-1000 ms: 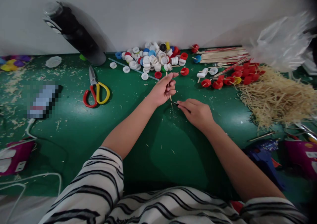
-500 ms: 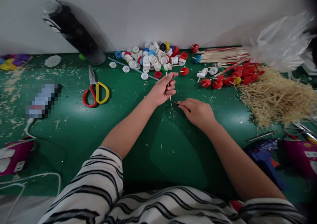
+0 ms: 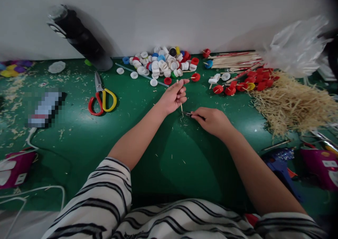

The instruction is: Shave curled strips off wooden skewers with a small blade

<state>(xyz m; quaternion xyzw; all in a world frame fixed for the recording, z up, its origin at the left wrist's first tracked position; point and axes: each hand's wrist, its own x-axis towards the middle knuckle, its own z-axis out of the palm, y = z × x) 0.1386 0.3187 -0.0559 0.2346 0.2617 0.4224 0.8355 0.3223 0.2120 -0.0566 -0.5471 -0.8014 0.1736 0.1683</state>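
A thin wooden stick [image 3: 181, 108] is pinched in my left hand [image 3: 173, 97], its fingers curled and its lower end pointing down toward the table. In my right hand [image 3: 211, 121] is a small dark knife [image 3: 188, 114], mostly covered by the fingers. Its tip sits at the lower end of the stick; whether it touches cannot be made out. Below lie a few pale shavings [image 3: 182, 121]. Just beyond my left hand are a red cap with a stick through it [image 3: 195, 77] and a heap of bottle caps [image 3: 155, 68].
Red and yellow scissors [image 3: 102, 100], a phone [image 3: 44, 108] and a black bottle [image 3: 84, 42] are at the left. Wooden sticks [image 3: 235, 61], red caps on sticks [image 3: 241, 86], a straw-like shavings pile [image 3: 293, 105] and a blue glue gun [image 3: 281, 167] are at the right.
My right hand and the knife have shifted slightly down and right, with more of the blade showing. My left hand keeps nearly the same place on the stick.
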